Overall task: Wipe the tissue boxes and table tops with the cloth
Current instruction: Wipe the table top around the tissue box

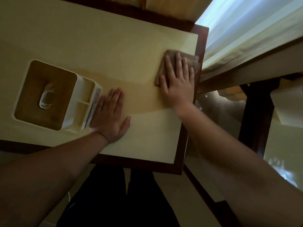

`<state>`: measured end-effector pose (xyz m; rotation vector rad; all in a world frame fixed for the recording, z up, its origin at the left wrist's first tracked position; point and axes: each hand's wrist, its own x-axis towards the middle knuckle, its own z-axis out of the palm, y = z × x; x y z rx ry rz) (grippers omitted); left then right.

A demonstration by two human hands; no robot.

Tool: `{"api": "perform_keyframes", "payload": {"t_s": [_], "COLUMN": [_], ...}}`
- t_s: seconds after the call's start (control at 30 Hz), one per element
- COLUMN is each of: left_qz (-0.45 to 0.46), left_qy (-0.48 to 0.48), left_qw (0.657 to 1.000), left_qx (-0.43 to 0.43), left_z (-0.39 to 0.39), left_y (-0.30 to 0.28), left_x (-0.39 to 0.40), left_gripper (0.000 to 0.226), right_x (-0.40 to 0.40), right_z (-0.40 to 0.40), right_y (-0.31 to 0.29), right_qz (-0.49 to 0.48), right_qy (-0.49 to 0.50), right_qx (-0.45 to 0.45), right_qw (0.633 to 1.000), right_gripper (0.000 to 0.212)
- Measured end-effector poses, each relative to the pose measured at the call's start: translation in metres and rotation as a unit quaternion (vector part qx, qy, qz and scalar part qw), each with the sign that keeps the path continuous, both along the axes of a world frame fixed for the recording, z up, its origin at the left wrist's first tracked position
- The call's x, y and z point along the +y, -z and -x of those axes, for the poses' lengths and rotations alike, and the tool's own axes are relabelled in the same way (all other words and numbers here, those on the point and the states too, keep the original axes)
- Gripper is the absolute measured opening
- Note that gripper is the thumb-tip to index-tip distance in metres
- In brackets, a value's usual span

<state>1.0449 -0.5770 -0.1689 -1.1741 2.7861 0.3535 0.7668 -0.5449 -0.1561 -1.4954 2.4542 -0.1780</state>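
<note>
Right hand (pixel 177 82) lies flat with its fingers straight and slightly spread, pressing down on a brown cloth (pixel 188 58) at the right side of the counter (pixel 114 51). Its fingertips point toward the far edge, and the cloth shows beyond and around them, folded into a rough rectangle. The cloth's right edge reaches the dark wooden frame (pixel 200 51) that borders the pale yellow counter top. Motion blur softens the cloth and the right forearm.

Left hand (pixel 109 114) also lies open, palm down on the bare counter top, fingers straight and close together, thumb spread out to the right. It holds nothing. Its little-finger side lies against, or just beside, the right wall of a white tissue box (pixel 57 97); I cannot tell whether they touch. A thin band circles the left wrist.

The tissue box stands on the left part of the counter, well apart from the cloth. It has a brown top panel with a white tissue (pixel 46 98) sticking up through the slot, and on its right side a white tray section split into several open compartments.

At the near edge, the person's dark trousers (pixel 118 197) show below the counter frame. To the right, apart from this counter, stands another piece of furniture with a light top and dark wooden legs (pixel 255 122).
</note>
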Motion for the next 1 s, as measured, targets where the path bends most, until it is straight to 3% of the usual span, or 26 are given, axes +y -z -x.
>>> {"api": "perform_keyframes", "payload": {"t_s": [0.4, 0.7, 0.87, 1.0], "left_qz": [-0.024, -0.180, -0.276, -0.246], "left_qy": [0.005, -0.040, -0.013, 0.014], "left_qw": [1.000, 0.983, 0.951, 0.947], "left_qx": [0.007, -0.019, 0.139, 0.204], "left_z": [0.000, 0.016, -0.005, -0.055], "left_y": [-0.001, -0.047, -0.113, -0.149], "left_x": [-0.001, -0.005, -0.024, -0.051], "left_gripper": [0.087, 0.084, 0.061, 0.041], "right_x": [0.187, 0.173, 0.133, 0.074], "right_z": [-0.153, -0.158, -0.162, -0.173], "right_y": [-0.009, -0.038, -0.068, -0.092], "right_qz": [-0.104, -0.115, -0.065, 0.006], "right_qy": [-0.024, 0.006, 0.043, 0.038], "right_qx": [-0.080, -0.126, -0.132, -0.175], "right_qw": [0.991, 0.985, 0.988, 0.984], "right_gripper": [0.070, 0.069, 0.059, 0.056]}}
